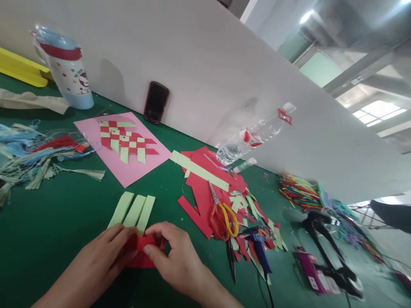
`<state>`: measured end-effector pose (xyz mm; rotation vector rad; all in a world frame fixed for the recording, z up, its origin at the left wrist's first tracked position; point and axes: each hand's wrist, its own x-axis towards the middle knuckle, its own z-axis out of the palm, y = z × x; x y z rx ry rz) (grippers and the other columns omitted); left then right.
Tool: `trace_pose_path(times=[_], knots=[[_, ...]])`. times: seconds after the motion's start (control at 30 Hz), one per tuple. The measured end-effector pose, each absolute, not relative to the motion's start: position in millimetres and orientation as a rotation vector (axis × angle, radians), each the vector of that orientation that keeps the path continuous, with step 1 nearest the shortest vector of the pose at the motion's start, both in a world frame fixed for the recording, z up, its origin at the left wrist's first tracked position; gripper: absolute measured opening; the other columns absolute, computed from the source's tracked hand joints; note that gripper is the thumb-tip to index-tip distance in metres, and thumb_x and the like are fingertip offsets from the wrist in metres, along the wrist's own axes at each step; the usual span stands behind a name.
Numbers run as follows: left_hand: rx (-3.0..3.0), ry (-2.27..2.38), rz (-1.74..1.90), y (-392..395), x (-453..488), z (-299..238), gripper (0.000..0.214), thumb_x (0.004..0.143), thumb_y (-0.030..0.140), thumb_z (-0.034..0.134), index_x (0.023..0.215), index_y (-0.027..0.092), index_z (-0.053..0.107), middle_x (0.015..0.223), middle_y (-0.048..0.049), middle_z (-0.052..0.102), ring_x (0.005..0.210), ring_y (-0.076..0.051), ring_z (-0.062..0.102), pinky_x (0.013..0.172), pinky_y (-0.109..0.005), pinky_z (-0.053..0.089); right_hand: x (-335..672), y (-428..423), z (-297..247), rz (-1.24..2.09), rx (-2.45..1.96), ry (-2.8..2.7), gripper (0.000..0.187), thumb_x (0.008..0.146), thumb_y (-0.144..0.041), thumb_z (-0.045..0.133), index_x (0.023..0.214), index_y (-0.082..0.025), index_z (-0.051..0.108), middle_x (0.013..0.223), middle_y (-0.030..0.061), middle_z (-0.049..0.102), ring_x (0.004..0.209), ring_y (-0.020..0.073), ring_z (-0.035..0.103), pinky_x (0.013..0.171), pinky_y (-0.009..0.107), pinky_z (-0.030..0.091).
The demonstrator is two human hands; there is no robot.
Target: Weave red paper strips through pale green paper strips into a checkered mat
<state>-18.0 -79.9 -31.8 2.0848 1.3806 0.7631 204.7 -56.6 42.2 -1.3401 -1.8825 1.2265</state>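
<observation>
The left hand (91,261) and right hand (176,256) meet on a paper piece (138,252) near the front of the table (48,239), just before three side-by-side paper strips (133,211). Behind the strips, a woven paper panel (126,141) lies on a card sheet (128,171), with a raffia bundle (38,158) to its left and a phone (156,102) and tumbler (67,72) beyond it against a partition (192,64). To the right, scissors (223,220) and a glue gun (258,250) rest on a heap of paper scraps (199,201), with a plastic bottle (239,145) lying behind the heap beside the partition.

A craft workroom: green-covered table (48,256) strewn with paper scraps (199,188), scissors (224,220), a glue gun (258,250) and raffia bundles (32,160).
</observation>
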Motion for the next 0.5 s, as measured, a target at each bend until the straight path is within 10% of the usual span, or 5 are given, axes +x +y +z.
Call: trace_pose_path(times=[0.37,0.5], knots=[[1.865,1.246,0.613,-80.6,-28.8,-29.9,0.040,0.090,0.013,0.045,0.117,0.028,0.070,0.115,-0.0084,0.076,0.096,-0.022,0.077,0.076,-0.028,0.060,192.4,10.0,20.4,0.784,-1.673,-2.292,0.051,0.096,-0.034,0.076,0.142,-0.020,0.059,0.131,0.0143,0.067,0.111,0.0291,0.070,0.090,0.042,0.059],[1.831,1.220,0.586,-80.2,-32.3,-35.1,0.046,0.088,0.010,0.043,0.121,0.027,0.070,0.120,-0.0087,0.075,0.107,-0.023,0.075,0.085,-0.029,0.060,183.2,10.0,15.4,0.663,-1.707,-2.388,0.028,0.096,-0.033,0.077,0.121,-0.025,0.069,0.123,0.0083,0.068,0.112,0.0281,0.070,0.088,0.038,0.058]])
